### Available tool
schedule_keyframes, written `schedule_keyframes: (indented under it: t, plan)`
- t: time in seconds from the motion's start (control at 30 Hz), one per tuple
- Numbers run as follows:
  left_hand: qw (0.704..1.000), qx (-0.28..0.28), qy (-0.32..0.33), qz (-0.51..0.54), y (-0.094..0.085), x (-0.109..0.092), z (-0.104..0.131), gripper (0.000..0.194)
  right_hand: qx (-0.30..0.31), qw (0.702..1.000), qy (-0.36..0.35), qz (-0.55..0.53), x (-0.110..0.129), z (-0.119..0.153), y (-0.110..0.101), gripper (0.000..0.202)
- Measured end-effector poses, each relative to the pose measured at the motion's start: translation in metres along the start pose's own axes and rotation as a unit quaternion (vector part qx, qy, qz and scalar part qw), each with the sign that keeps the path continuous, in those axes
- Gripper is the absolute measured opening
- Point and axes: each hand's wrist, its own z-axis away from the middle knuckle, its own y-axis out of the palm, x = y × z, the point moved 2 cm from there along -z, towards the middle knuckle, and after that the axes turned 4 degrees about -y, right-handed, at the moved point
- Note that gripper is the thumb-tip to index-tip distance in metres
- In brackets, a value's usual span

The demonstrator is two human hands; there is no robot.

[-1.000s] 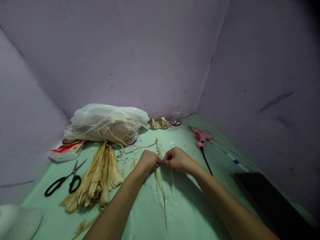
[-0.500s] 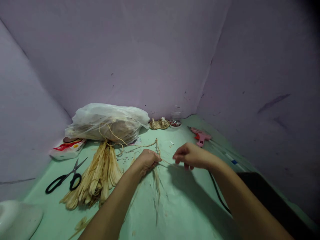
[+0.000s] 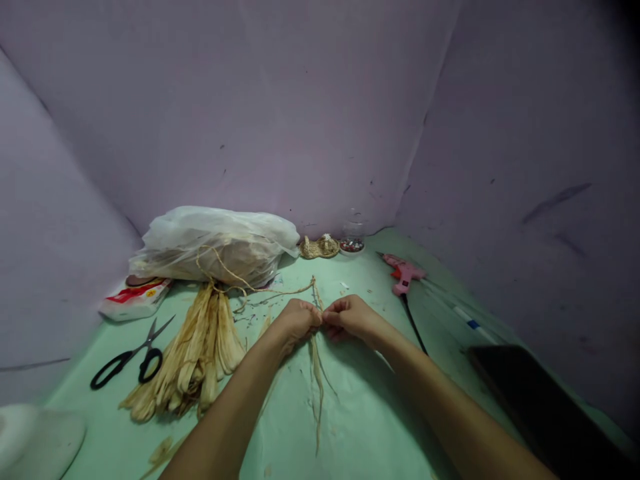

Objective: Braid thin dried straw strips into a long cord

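My left hand is closed in a pinch on thin dried plant-fibre strands, whose loose ends trail down the table below it. Right beside it, my right hand pinches at the same spot, its fingertips meeting the left ones. Above the hands the strands run up to a small knot. From that knot a twisted fibre cord stretches left towards a bundle of dried husk strips. What exactly lies between the right fingertips is too small to make out.
Black-handled scissors lie left of the bundle. Behind stand a stuffed plastic bag, a small woven piece and a clear jar. A pink glue gun with its cable and a dark flat object are on the right.
My right hand has moved left and in, from apart to touching the left hand at the strands. My left hand has stayed in place with its pinch.
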Motion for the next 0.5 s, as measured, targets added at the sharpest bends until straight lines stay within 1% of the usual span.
schedule_keyframes:
  t: [0.1,0.2,0.37,0.43,0.5]
  plan:
    - [1.000,-0.008,0.008,-0.025,0.001,-0.001,0.001,0.002,-0.001,1.000,-0.008,0.002,-0.003,-0.002,-0.003,0.012]
    - [0.997,-0.032,0.018,-0.062,0.000,0.000,-0.001,0.005,0.002,1.000,-0.020,-0.001,-0.006,-0.004,-0.003,0.012]
    - [0.987,-0.086,0.046,-0.130,-0.010,0.000,-0.002,0.006,0.007,1.000,-0.008,-0.029,-0.007,-0.004,0.001,0.010]
    - [0.980,-0.087,0.056,-0.168,-0.013,-0.003,0.001,0.007,0.011,0.999,0.003,-0.042,-0.007,-0.002,0.002,0.009]
    - [0.970,-0.082,0.062,-0.221,-0.012,-0.007,0.007,0.008,0.016,0.998,0.010,-0.052,-0.007,-0.001,0.002,0.008]
